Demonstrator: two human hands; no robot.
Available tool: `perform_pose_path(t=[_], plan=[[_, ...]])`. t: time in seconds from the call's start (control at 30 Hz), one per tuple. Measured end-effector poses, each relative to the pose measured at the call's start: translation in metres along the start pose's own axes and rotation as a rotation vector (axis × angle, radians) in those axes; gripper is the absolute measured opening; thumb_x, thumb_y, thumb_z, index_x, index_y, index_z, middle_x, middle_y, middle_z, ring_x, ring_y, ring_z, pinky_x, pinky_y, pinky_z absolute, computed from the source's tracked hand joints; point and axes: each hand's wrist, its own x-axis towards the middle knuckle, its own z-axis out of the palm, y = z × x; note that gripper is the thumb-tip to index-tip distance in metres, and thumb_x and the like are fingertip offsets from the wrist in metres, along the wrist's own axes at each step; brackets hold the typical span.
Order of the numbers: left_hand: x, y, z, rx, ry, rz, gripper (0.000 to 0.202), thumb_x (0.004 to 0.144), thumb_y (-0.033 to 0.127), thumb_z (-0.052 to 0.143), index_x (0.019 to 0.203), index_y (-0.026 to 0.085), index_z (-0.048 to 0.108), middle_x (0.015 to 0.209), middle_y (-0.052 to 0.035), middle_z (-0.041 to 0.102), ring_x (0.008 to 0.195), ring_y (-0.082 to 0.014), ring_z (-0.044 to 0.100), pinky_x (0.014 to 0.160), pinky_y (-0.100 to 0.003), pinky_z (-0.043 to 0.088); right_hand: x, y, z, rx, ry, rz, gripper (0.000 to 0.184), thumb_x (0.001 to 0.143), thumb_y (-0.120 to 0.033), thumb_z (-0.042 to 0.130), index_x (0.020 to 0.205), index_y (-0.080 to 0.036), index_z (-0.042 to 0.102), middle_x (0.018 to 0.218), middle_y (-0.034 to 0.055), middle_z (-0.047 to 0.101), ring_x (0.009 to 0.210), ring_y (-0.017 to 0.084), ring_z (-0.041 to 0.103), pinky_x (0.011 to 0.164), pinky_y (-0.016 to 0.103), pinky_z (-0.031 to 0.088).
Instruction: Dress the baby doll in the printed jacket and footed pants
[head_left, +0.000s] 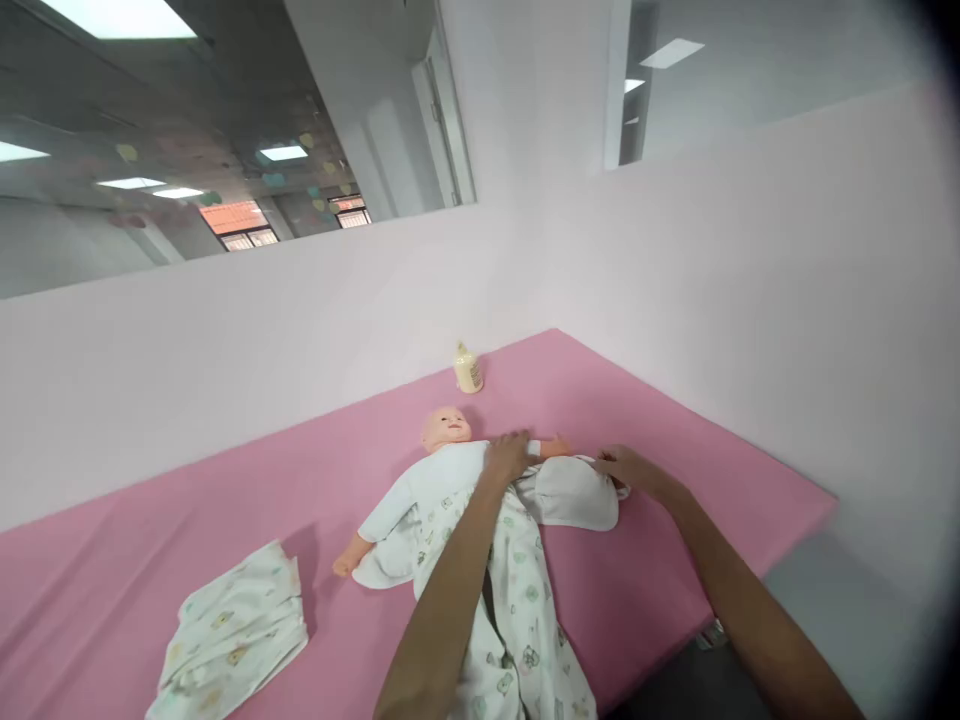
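A baby doll (pixel 446 428) lies on its back in a white top (pixel 450 468), arms spread to both sides. Under and around it is a white baby garment (pixel 525 590) with small printed animals on its legs; its plain white flap (pixel 577 495) is folded out to the right. My left hand (pixel 510 457) lies across the doll's sleeved arm near the shoulder, its fingers curled over it. With closed fingers, my right hand (pixel 622 470) pinches the far edge of the white flap, just beyond the doll's small hand (pixel 555 446).
On the pink padded surface (pixel 360 440), a cream pump bottle (pixel 469 370) stands near the wall, beyond the doll's head. A folded printed cloth (pixel 232 640) lies at the left. White walls (pixel 750 260) with mirrors (pixel 187 110) border the back and right.
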Motion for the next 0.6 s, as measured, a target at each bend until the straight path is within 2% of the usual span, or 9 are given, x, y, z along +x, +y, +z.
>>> perform_pose_path(t=[0.07,0.17,0.23,0.3,0.37,0.43,0.53,0.6], plan=[[0.001,0.001,0.003,-0.023,0.006,0.009,0.046,0.086,0.048,0.060,0.121,0.019,0.057,0.123,-0.0140,0.063,0.118,-0.0313,0.057,0.099,-0.044,0.043,-0.001,-0.004,0.008,-0.136,0.070,-0.008,0.021,0.080,-0.038,0.056,0.081,-0.019,0.050,0.071,-0.0008,0.054,0.062,0.012,0.047,0.054,0.024,0.033],[-0.009,0.002,-0.007,-0.086,0.050,0.030,0.042,0.090,0.043,0.055,0.125,0.020,0.057,0.128,-0.0103,0.062,0.123,-0.0253,0.055,0.105,-0.037,0.040,-0.008,-0.013,0.025,-0.409,0.307,-0.113,0.014,0.085,-0.033,0.050,0.086,-0.019,0.051,0.088,0.0058,0.061,0.077,0.018,0.054,0.068,0.030,0.041],[-0.027,-0.001,-0.022,-0.203,0.154,0.046,0.040,0.096,0.042,0.046,0.129,0.021,0.054,0.134,-0.0072,0.059,0.126,-0.0198,0.051,0.108,-0.032,0.038,-0.017,-0.022,0.039,-0.523,0.462,-0.247,0.012,0.088,-0.029,0.044,0.085,-0.019,0.051,0.093,0.0093,0.061,0.088,0.023,0.054,0.079,0.036,0.042],[-0.056,-0.011,-0.037,-0.441,0.341,0.036,0.036,0.097,0.041,0.042,0.122,0.021,0.059,0.129,-0.0071,0.062,0.123,-0.0189,0.054,0.108,-0.031,0.038,-0.028,-0.036,0.056,-0.515,0.524,-0.381,0.015,0.090,-0.028,0.042,0.086,-0.020,0.053,0.096,0.0115,0.062,0.097,0.026,0.054,0.088,0.040,0.040],[-0.091,-0.028,-0.046,-0.619,0.511,-0.050,0.031,0.095,0.041,0.045,0.109,0.020,0.063,0.119,-0.0072,0.066,0.115,-0.0195,0.058,0.105,-0.032,0.040,-0.036,-0.052,0.073,-0.393,0.458,-0.447,0.018,0.092,-0.030,0.042,0.088,-0.021,0.056,0.097,0.0109,0.064,0.100,0.026,0.055,0.089,0.039,0.040],[-0.124,-0.051,-0.045,-0.773,0.579,-0.215,0.031,0.092,0.043,0.048,0.101,0.018,0.063,0.111,-0.0080,0.068,0.107,-0.0209,0.061,0.098,-0.033,0.046,-0.038,-0.069,0.089,-0.205,0.262,-0.412,0.020,0.092,-0.035,0.044,0.087,-0.022,0.059,0.095,0.0079,0.066,0.096,0.024,0.058,0.085,0.036,0.043],[-0.161,-0.087,-0.026,-0.939,0.541,-0.493,0.034,0.088,0.045,0.054,0.106,0.017,0.061,0.115,-0.0101,0.067,0.106,-0.0242,0.062,0.092,-0.035,0.050,-0.024,-0.087,0.108,0.111,-0.046,-0.267,0.026,0.090,-0.043,0.049,0.085,-0.021,0.062,0.095,0.0055,0.068,0.093,0.022,0.062,0.083,0.034,0.047],[-0.173,-0.103,-0.009,-1.059,0.473,-0.606,0.038,0.090,0.045,0.050,0.111,0.015,0.058,0.118,-0.0138,0.066,0.106,-0.0249,0.063,0.090,-0.034,0.052,-0.007,-0.092,0.120,0.283,-0.118,-0.157,0.031,0.089,-0.047,0.050,0.083,-0.020,0.062,0.093,0.0067,0.069,0.092,0.022,0.064,0.083,0.034,0.049]])
